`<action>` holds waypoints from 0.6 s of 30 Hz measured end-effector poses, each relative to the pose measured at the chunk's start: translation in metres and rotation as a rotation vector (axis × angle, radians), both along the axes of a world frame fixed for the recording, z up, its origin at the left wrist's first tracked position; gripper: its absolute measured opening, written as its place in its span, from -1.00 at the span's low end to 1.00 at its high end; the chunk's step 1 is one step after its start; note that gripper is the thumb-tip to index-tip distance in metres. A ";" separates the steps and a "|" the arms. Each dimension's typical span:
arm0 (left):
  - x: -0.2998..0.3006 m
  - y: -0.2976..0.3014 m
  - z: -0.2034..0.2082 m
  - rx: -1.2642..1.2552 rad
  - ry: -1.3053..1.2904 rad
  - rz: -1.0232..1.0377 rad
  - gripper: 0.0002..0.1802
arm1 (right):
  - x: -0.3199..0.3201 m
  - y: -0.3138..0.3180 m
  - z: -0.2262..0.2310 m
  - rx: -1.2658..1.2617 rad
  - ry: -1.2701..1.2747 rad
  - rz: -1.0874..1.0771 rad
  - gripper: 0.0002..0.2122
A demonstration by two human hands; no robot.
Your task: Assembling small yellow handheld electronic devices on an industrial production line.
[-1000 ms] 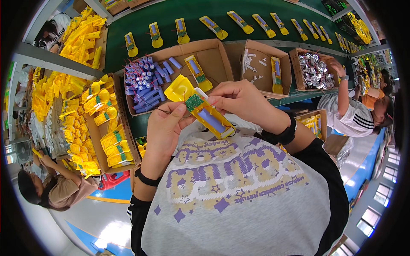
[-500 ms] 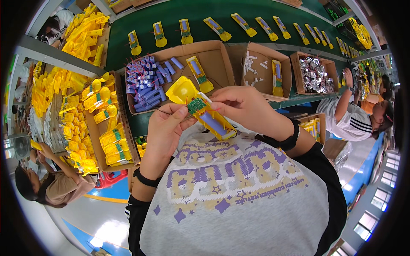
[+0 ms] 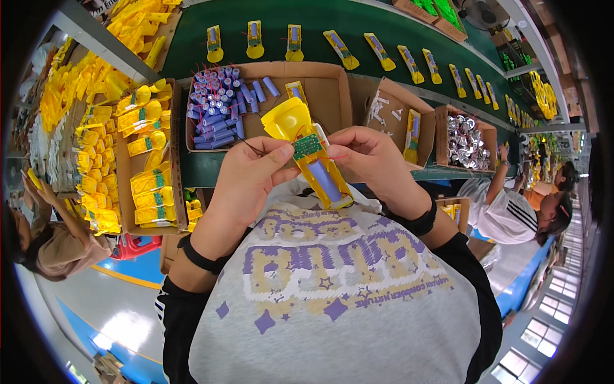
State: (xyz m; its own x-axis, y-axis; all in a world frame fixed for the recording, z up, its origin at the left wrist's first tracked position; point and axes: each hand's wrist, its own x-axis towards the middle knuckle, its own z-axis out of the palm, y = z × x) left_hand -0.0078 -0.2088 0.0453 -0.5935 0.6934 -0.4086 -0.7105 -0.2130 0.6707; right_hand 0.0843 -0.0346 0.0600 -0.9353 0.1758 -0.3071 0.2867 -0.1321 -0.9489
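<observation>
In front of my chest is a yellow plastic housing [image 3: 288,120] with a rounded, bowl-like end pointing away from me. A green circuit board [image 3: 309,146] sits across its middle, and a purple cylindrical battery cell [image 3: 324,181] lies in the near half. My left hand [image 3: 256,168] is closed, its thumb and fingers pinching the board's left edge beside the housing; a dark wire runs by them. My right hand [image 3: 377,163] grips the housing's right side next to a white strip, with thin red wire at its fingertips. Curled fingers partly hide both grips.
Beyond my hands stands a cardboard box [image 3: 326,80] of purple cells. Right of it are a box with white pieces [image 3: 378,110] and one of silvery round parts [image 3: 467,137]. Yellow parts [image 3: 152,192] fill a left box. Assembled units [image 3: 294,43] line the green belt. Co-workers sit at both sides.
The housing has turned slightly more upright and shifted a little right between my hands. Both hands keep their grips. The whole view has shifted slightly.
</observation>
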 end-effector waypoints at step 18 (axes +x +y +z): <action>0.004 0.003 -0.011 -0.006 -0.024 0.050 -0.88 | 0.001 -0.001 -0.011 0.170 0.243 -0.018 -0.86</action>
State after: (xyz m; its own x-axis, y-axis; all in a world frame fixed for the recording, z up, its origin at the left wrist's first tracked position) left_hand -0.0042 -0.2062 0.0343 -0.6173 0.6604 -0.4276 -0.7152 -0.2445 0.6548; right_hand 0.0856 -0.0359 0.0492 -0.9741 0.2227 -0.0395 0.0478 0.0318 -0.9984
